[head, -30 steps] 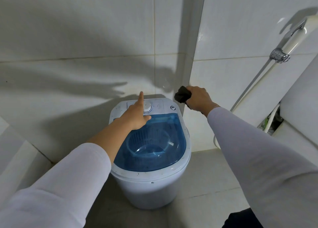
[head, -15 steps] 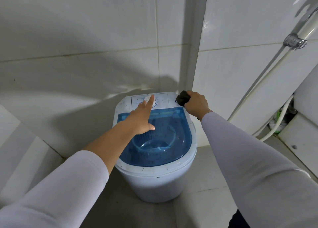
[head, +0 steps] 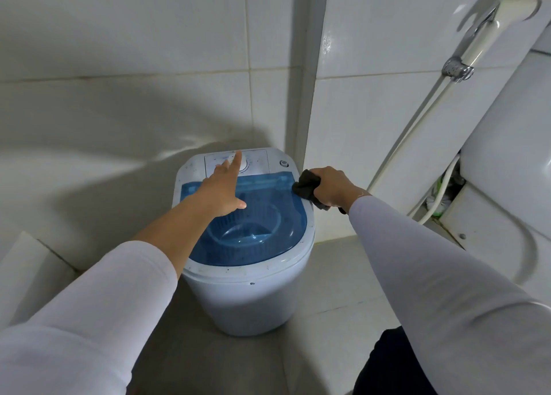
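Small round plastic washing machine (head: 247,299): body pale grey-white, dark specks scattered along the rim; its see-through lid (head: 268,215): translucent blue, the ribbed tub beneath tinted the same blue; flat control panel (head: 256,159): white with faint pale-blue print; round dial (head: 245,164): white. Crumpled cloth (head: 305,184): dark charcoal, plain. Long sleeves (head: 89,320): plain white. Glossy wall tiles (head: 119,36): white, thin greyish grout lines; floor tiles (head: 337,290): matt light grey. Hand sprayer (head: 489,33): cream, with chrome bracket (head: 457,69); hose (head: 402,144): cream-white. Ceramic toilet (head: 507,156): white. Trouser leg (head: 387,365): near black.
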The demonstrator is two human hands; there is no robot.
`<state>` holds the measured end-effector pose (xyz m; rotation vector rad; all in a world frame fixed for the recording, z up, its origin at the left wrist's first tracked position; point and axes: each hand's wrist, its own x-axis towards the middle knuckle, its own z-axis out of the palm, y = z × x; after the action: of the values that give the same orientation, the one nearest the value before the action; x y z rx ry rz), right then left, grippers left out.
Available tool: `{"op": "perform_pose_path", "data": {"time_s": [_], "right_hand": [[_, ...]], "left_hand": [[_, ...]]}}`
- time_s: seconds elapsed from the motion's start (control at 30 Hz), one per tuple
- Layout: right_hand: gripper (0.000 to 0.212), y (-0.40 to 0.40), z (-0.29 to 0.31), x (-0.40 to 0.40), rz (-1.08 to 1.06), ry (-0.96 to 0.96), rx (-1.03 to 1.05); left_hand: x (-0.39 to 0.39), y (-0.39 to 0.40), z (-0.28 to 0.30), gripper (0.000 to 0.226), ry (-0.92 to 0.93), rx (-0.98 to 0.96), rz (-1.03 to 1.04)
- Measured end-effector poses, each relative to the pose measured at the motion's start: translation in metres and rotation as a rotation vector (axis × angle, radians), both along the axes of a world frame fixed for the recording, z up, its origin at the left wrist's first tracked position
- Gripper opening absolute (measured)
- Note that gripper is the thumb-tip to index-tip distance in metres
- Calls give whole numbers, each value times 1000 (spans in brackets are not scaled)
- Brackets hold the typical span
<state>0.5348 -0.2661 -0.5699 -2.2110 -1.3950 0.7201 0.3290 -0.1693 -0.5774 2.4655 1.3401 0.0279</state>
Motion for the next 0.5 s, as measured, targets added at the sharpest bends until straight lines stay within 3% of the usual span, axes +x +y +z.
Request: {"op": "perform_pose_path", "data": {"time_s": [0.13, 0.3, 0.5], "right_hand": [[16, -20, 5, -4, 20, -23, -66], [27, -34, 22, 2, 48, -178, -244], [38, -39, 32, 3, -21, -241, -121]], "left_hand": [[0, -5, -3, 112, -12, 52, 34], [-5, -12, -2, 107, 19, 156, 0], [-9, -23, 9, 106, 1, 136, -68]]}}
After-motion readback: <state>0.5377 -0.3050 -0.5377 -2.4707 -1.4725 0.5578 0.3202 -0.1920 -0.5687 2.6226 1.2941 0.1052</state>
